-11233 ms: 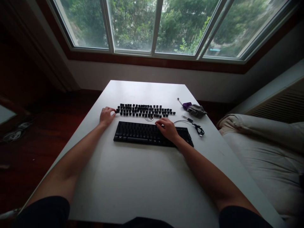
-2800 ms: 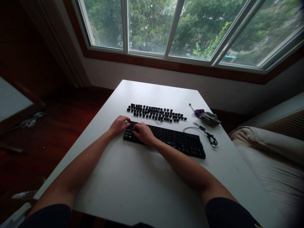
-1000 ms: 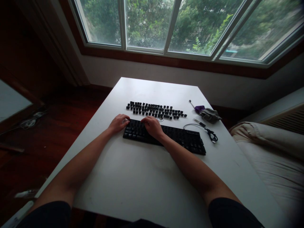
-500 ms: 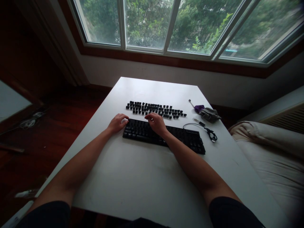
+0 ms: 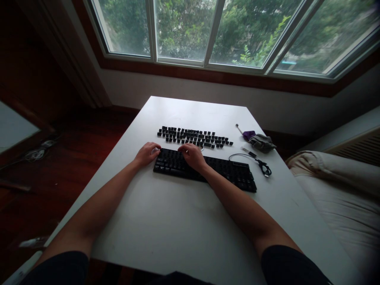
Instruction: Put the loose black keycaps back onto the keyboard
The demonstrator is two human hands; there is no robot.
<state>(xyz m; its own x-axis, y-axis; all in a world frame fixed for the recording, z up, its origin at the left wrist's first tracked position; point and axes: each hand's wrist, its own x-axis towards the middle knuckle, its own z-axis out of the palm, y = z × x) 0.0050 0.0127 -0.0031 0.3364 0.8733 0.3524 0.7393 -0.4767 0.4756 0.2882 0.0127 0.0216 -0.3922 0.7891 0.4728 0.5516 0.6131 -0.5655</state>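
Note:
A black keyboard (image 5: 228, 170) lies at a slant across the white table, with many keys gone from its upper rows and a row of keys left along its front. At its back left corner, my left hand (image 5: 146, 153) has thumb and fingers closed on the edge. My right hand (image 5: 193, 155) hovers over the left-middle part of the board, fingertips pinched together; whatever is between them is too small to make out. Behind the keyboard, loose black keycaps (image 5: 190, 136) stand in uneven rows.
Right of the keyboard lie a coiled black USB cable (image 5: 264, 168), a small wire-ended tool (image 5: 248, 152), a grey and purple cloth (image 5: 263, 142) and a thin stick-like brush (image 5: 239, 128). A beige sofa (image 5: 323, 190) borders the table's right side; a window (image 5: 184, 31) is ahead.
My right hand has shifted slightly left and nearer the keyboard's upper left rows. My left hand and the keyboard have stayed in place.

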